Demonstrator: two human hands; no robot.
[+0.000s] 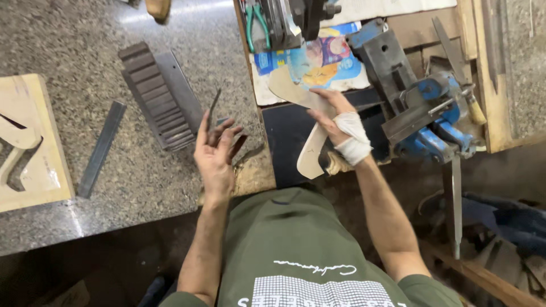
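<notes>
The right hand (341,128), bandaged at the wrist, has its fingers clenched on a curved wooden blank (310,150), held over a dark mat (287,142) at the bench (114,187) edge. A blue vise (424,113) stands just right of it. The left hand (215,153) hovers released near a ribbed block (153,96) and a flat bar (101,149), with bare stone between them.

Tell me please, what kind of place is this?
Probably a small craft workshop: a blue bench vise, green-handled pliers, and a curved wooden cutout in the right hand.
</notes>
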